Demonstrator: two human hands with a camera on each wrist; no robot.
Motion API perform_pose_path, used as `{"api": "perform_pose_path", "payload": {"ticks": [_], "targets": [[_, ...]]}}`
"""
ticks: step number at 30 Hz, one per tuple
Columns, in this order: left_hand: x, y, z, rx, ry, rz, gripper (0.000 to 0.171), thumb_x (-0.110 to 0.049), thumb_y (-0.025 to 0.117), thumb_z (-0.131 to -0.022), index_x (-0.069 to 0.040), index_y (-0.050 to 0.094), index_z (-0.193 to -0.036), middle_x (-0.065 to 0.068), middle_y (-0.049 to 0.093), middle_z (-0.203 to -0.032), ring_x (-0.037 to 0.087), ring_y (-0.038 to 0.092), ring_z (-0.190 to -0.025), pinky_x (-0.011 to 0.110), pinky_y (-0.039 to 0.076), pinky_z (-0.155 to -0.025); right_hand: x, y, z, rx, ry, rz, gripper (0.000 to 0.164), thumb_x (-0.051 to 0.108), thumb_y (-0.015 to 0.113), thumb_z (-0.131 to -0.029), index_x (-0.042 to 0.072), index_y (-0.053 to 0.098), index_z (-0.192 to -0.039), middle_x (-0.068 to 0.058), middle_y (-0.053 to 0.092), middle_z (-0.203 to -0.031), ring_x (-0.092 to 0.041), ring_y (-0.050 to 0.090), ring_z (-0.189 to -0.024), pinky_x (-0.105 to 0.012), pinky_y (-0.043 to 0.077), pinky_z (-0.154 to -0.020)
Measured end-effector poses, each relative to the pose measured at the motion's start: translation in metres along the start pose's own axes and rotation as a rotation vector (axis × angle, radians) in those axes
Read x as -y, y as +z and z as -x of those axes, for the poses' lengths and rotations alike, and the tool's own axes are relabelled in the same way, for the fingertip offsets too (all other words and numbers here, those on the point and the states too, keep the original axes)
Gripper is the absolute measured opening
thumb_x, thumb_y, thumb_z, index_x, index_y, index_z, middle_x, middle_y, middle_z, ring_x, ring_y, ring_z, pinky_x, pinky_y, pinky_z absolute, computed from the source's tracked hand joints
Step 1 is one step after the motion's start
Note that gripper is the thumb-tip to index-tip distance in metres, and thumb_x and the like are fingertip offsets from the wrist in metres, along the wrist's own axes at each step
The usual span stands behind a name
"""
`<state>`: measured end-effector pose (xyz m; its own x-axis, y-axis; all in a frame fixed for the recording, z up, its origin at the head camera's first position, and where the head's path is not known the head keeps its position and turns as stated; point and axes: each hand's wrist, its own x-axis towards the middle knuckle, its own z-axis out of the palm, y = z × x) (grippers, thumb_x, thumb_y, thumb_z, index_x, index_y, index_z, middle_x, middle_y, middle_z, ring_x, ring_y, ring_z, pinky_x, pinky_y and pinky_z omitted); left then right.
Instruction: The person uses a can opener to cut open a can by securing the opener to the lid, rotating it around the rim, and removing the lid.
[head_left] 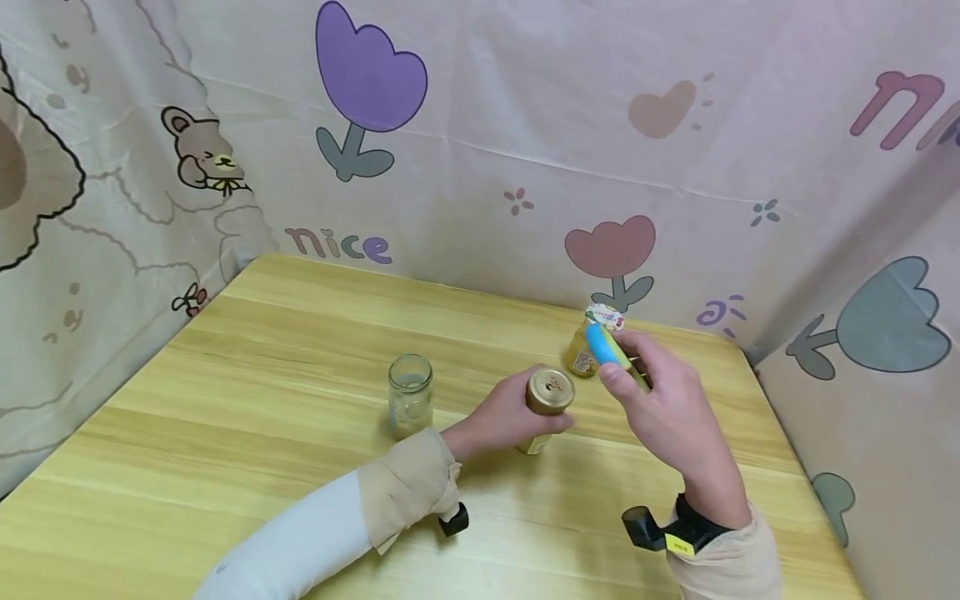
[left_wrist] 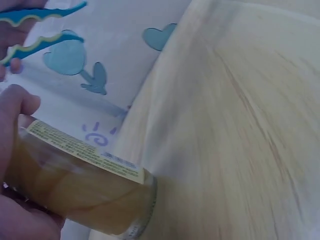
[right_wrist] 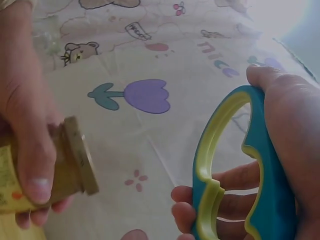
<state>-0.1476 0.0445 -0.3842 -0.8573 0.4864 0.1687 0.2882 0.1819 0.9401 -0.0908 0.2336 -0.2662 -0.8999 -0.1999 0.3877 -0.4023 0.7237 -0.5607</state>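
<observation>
My left hand (head_left: 501, 418) grips a glass jar (left_wrist: 85, 190) of amber contents with a gold lid (head_left: 551, 390). The jar stands near upright in the head view; whether it touches the table is hard to tell. In the left wrist view its printed label faces up. My right hand (head_left: 671, 404) holds a blue and yellow jar opener (right_wrist: 277, 185) just right of the gold lid, apart from it. Its two wavy-edged arms spread apart in the left wrist view. Fingers of the right hand curl around the opener in the right wrist view.
An open clear glass jar (head_left: 410, 404) stands left of my left hand. Behind the right hand is a smaller yellow jar (head_left: 581, 357) with a patterned lid. The wooden table (head_left: 300, 350) meets printed cloth walls (head_left: 480, 108) at the back and sides.
</observation>
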Motion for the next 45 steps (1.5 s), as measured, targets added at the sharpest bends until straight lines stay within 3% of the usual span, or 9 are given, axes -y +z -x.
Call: {"api": "perform_pose_path", "payload": {"ticks": [6, 14, 24, 30, 37, 45], "targets": [[-0.001, -0.013, 0.009, -0.004, 0.008, -0.002, 0.043, -0.035, 0.079, -0.077, -0.025, 0.055, -0.112, -0.007, 0.063, -0.104, 0.010, 0.060, -0.096, 0.030, 0.049, -0.086, 0.000, 0.013, -0.004, 0.013, 0.000, 0.063, 0.040, 0.042, 0.054, -0.095, 0.017, 0.055, -0.126, -0.003, 0.062, -0.107, -0.021, 0.057, -0.091, -0.041, 0.047, -0.074], [-0.020, -0.025, 0.024, -0.028, 0.032, 0.027, 0.035, -0.020, 0.077, -0.080, -0.016, 0.058, -0.109, -0.002, 0.063, -0.099, 0.012, 0.060, -0.090, 0.031, 0.049, -0.082, -0.001, 0.031, -0.006, 0.040, 0.018, 0.127, 0.047, 0.053, 0.055, -0.091, 0.020, 0.055, -0.125, 0.003, 0.059, -0.106, -0.019, 0.056, -0.088, -0.038, 0.047, -0.072], [0.008, -0.029, 0.014, -0.023, 0.030, 0.013, 0.041, -0.034, 0.078, -0.078, -0.024, 0.057, -0.111, -0.006, 0.064, -0.104, 0.012, 0.061, -0.093, 0.031, 0.050, -0.083, 0.000, 0.052, -0.008, 0.049, 0.054, 0.225, 0.068, 0.068, 0.051, -0.086, 0.014, 0.052, -0.126, 0.000, 0.058, -0.110, -0.021, 0.056, -0.088, -0.038, 0.047, -0.071], [0.010, -0.031, 0.012, -0.025, 0.064, 0.006, 0.043, -0.030, 0.079, -0.078, -0.023, 0.056, -0.114, -0.006, 0.063, -0.106, 0.011, 0.061, -0.097, 0.029, 0.050, -0.085, 0.001, 0.066, -0.008, 0.057, 0.070, 0.307, 0.078, 0.078, 0.045, -0.081, 0.014, 0.051, -0.126, -0.006, 0.056, -0.113, -0.028, 0.058, -0.088, -0.043, 0.049, -0.071], [0.009, -0.032, 0.011, 0.000, 0.083, -0.005, 0.057, -0.020, 0.078, -0.079, -0.018, 0.052, -0.130, -0.004, 0.062, -0.113, 0.010, 0.059, -0.101, 0.027, 0.049, -0.089, 0.002, 0.081, -0.009, 0.033, 0.038, 0.383, 0.091, 0.080, 0.044, -0.079, 0.005, 0.049, -0.130, -0.013, 0.056, -0.118, -0.036, 0.059, -0.098, -0.053, 0.049, -0.078], [0.014, -0.036, 0.010, 0.000, 0.129, -0.025, 0.060, -0.015, 0.076, -0.080, -0.015, 0.049, -0.133, -0.002, 0.061, -0.118, 0.011, 0.057, -0.107, 0.027, 0.047, -0.092, 0.004, 0.096, -0.010, -0.025, -0.047, 0.449, 0.093, 0.079, 0.049, -0.077, 0.003, 0.049, -0.129, -0.012, 0.053, -0.100, -0.029, 0.055, -0.078, -0.046, 0.050, -0.062]]}}
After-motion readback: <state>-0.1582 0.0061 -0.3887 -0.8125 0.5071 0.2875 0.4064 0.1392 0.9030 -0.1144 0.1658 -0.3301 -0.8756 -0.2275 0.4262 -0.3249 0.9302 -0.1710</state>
